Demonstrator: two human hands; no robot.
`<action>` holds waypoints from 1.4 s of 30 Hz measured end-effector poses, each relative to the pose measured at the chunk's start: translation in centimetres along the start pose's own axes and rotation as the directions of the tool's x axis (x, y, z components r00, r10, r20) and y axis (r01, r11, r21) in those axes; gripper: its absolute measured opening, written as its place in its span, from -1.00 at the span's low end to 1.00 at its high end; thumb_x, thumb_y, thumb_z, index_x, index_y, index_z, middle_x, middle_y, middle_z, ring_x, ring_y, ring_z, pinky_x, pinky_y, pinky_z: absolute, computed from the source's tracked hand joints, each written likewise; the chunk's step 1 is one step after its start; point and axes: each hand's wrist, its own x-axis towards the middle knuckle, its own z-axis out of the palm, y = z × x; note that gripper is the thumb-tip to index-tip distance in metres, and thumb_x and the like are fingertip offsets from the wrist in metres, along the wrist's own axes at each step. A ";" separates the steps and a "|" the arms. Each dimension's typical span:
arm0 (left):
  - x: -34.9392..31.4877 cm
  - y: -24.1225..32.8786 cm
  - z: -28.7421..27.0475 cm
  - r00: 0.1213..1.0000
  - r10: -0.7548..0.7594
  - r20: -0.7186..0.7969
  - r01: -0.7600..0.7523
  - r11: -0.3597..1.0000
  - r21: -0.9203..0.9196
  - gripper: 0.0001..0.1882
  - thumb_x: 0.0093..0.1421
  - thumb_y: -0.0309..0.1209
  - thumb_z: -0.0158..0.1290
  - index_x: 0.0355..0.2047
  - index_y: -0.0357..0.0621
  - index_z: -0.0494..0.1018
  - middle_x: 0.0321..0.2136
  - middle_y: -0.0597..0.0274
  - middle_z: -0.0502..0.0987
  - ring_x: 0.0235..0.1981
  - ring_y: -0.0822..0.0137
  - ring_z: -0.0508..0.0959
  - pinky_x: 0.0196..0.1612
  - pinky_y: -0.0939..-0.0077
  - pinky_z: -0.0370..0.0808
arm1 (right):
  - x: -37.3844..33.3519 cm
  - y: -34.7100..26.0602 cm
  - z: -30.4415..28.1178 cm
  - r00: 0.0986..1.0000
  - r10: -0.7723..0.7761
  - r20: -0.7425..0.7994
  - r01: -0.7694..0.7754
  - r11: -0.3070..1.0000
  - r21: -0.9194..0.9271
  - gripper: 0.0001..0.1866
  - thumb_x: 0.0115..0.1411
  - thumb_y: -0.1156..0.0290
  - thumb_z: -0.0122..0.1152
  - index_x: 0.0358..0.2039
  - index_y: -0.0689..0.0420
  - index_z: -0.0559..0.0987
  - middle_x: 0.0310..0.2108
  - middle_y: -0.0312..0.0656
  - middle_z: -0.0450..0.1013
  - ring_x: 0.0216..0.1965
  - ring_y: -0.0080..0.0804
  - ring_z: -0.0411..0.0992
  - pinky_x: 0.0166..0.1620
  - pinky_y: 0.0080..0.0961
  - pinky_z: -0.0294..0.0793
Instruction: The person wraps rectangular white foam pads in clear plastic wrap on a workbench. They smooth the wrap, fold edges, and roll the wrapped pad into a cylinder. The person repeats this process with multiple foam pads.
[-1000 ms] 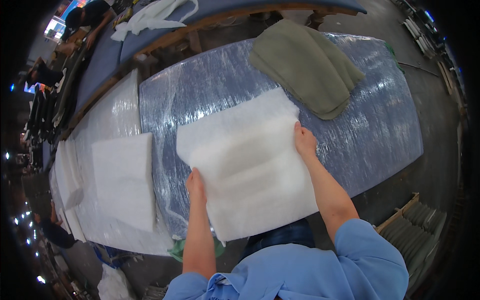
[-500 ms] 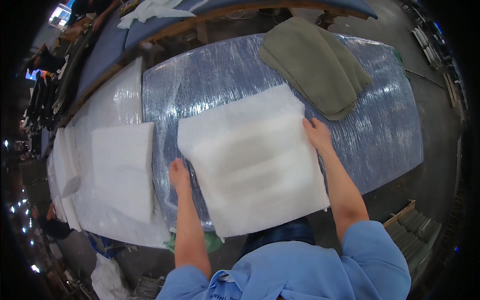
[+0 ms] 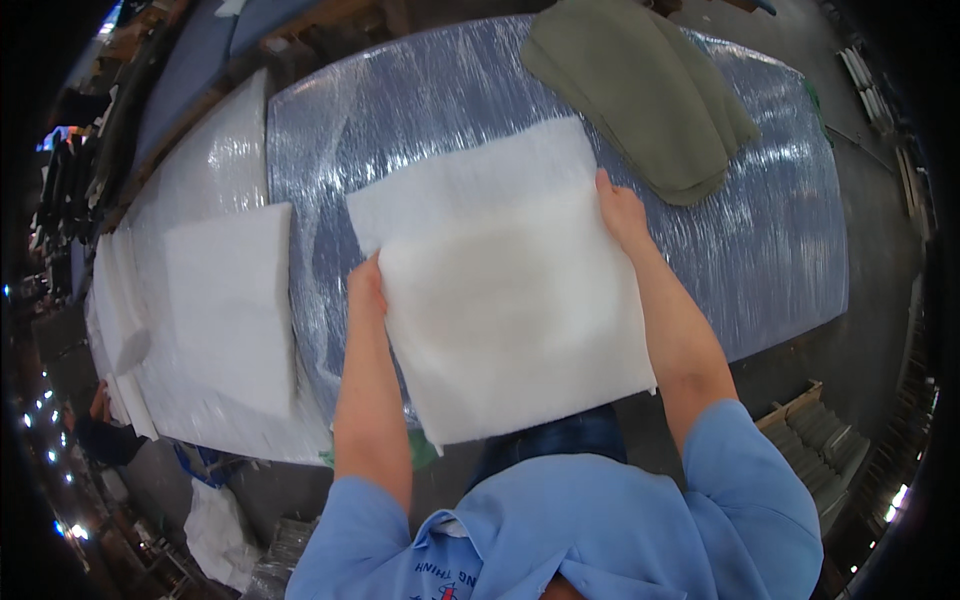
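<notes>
Your white sheet (image 3: 510, 310) lies aslant over the near edge of the plastic-wrapped table (image 3: 745, 260), about midway along it, with its lower end hanging past that edge in front of your jeans (image 3: 545, 443). That overhang could well be the weak point: if you lean in, your body may catch it and push the sheet crooked, or its weight may drag the rest down.

Your left hand (image 3: 368, 285) has its thumb and fingers clamped on the sheet's left side, where the edge puckers. Pulling hard there could stretch or tear such soft padding. Your right hand (image 3: 622, 213) is at the opposite side, fingers curled; their tips are partly hidden, so I cannot tell whether they pinch the sheet or just rest against it. If only the left one grips, a tug would likely swing the sheet round.

The far end looks thinner than the rest, so there may be layers, and uneven pulling could slide one off another. The shiny film (image 3: 325, 130) on the table probably offers little hold.

Toward the table's far edge, the green cloth (image 3: 640, 95) sits right by the sheet's far right corner; pushing that way could ruck it up.
</notes>
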 end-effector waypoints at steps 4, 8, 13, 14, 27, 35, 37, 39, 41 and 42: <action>0.7 -0.2 -0.5 0.995 0.102 -0.017 -0.102 0.994 -0.044 -0.48 0.20 -0.33 0.36 0.03 -0.54 0.56 -0.07 -0.12 0.67 -0.16 0.08 0.72 -0.09 0.18 0.69 | 1.6 -0.2 1.1 0.997 0.077 0.013 -0.077 0.997 -0.004 -0.05 0.39 -0.42 -0.27 0.12 0.29 0.63 0.16 0.39 0.47 0.30 0.32 0.36 0.36 -0.04 0.28; 0.8 -0.1 0.1 0.990 0.143 -0.002 -0.143 0.986 -0.088 -0.40 0.18 -0.29 0.37 0.05 -0.60 0.52 -0.03 -0.13 0.65 -0.08 0.08 0.69 -0.01 0.17 0.65 | 3.0 0.8 1.2 0.995 0.098 0.013 -0.098 0.995 0.018 -0.02 0.38 -0.44 -0.26 0.17 0.30 0.60 0.18 0.38 0.46 0.32 0.25 0.36 0.38 -0.09 0.25; -3.5 1.0 -2.4 0.828 0.444 -0.342 -0.247 0.837 0.488 -0.38 0.32 -0.05 0.19 0.13 -0.40 0.49 0.05 -0.09 0.62 0.08 0.10 0.62 0.12 0.22 0.53 | -0.3 1.6 -2.9 0.984 -0.121 0.129 0.088 0.968 0.237 -0.08 0.36 -0.39 -0.02 0.28 0.26 0.51 0.22 0.09 0.49 0.27 -0.07 0.42 0.31 -0.28 0.31; -5.4 1.5 -2.6 0.742 0.569 -0.354 -0.244 0.722 0.648 -0.38 0.35 0.00 0.15 0.13 -0.35 0.49 0.06 -0.08 0.61 0.10 0.11 0.60 0.14 0.24 0.51 | -1.3 3.3 -4.7 0.968 -0.238 0.072 0.205 0.928 0.310 -0.09 0.36 -0.37 0.03 0.34 0.25 0.46 0.25 0.03 0.47 0.24 -0.13 0.41 0.30 -0.27 0.33; -12.7 -15.5 -9.2 0.983 0.145 -0.109 -0.105 0.947 0.305 -0.34 0.48 0.06 -0.01 0.21 -0.36 0.46 0.01 0.01 0.62 0.01 0.15 0.59 0.14 0.18 0.49 | -12.0 11.4 -0.4 0.970 0.221 0.105 -0.243 0.923 0.298 -0.15 0.45 -0.28 -0.06 0.23 0.37 0.52 0.23 0.13 0.49 0.26 -0.06 0.43 0.28 -0.21 0.34; -16.2 -17.1 -15.0 0.965 0.249 -0.084 -0.215 0.932 0.292 -0.40 0.52 0.00 -0.07 0.11 -0.41 0.52 -0.05 0.06 0.64 -0.03 0.24 0.61 0.05 0.26 0.53 | -16.5 16.8 -6.4 0.982 0.139 0.129 -0.184 0.852 0.490 -0.12 0.44 -0.34 -0.10 0.27 0.32 0.50 0.25 0.06 0.46 0.19 -0.19 0.43 0.26 -0.22 0.34; -17.1 -19.6 -14.9 0.996 0.079 0.043 -0.087 0.965 0.248 -0.39 0.53 -0.01 -0.07 0.13 -0.44 0.51 -0.02 0.03 0.63 -0.04 0.24 0.61 0.04 0.29 0.52 | -18.3 18.0 -5.6 0.939 0.211 0.271 -0.324 0.807 0.493 -0.14 0.45 -0.30 -0.07 0.21 0.37 0.53 0.20 0.12 0.49 0.23 -0.15 0.42 0.27 -0.17 0.35; -17.6 -20.9 -13.1 0.994 0.111 0.006 -0.106 0.933 0.344 -0.37 0.53 0.01 -0.08 0.15 -0.42 0.50 0.00 0.04 0.63 -0.10 0.28 0.60 -0.03 0.33 0.51 | -18.9 20.6 -1.2 0.936 0.225 0.270 -0.330 0.825 0.459 -0.17 0.47 -0.26 -0.08 0.22 0.35 0.53 0.13 0.09 0.53 0.16 -0.17 0.47 0.26 -0.24 0.36; -17.7 -20.7 -12.8 0.997 0.072 -0.037 -0.062 0.970 0.234 -0.34 0.53 0.05 -0.10 0.17 -0.40 0.50 0.04 0.03 0.62 -0.12 0.29 0.59 -0.08 0.38 0.49 | -19.0 20.8 -0.7 0.954 0.162 0.252 -0.274 0.815 0.512 -0.16 0.48 -0.27 -0.12 0.23 0.36 0.51 0.14 0.06 0.53 0.15 -0.19 0.48 0.25 -0.30 0.36; -17.9 -20.3 -13.4 0.996 0.090 -0.016 -0.081 0.953 0.291 -0.33 0.52 0.07 -0.11 0.17 -0.40 0.49 0.03 0.03 0.63 -0.10 0.26 0.60 -0.02 0.33 0.49 | -18.6 21.4 -2.1 0.938 0.149 0.312 -0.312 0.755 0.576 -0.15 0.49 -0.28 -0.15 0.24 0.36 0.50 0.15 0.04 0.53 0.17 -0.20 0.47 0.25 -0.34 0.36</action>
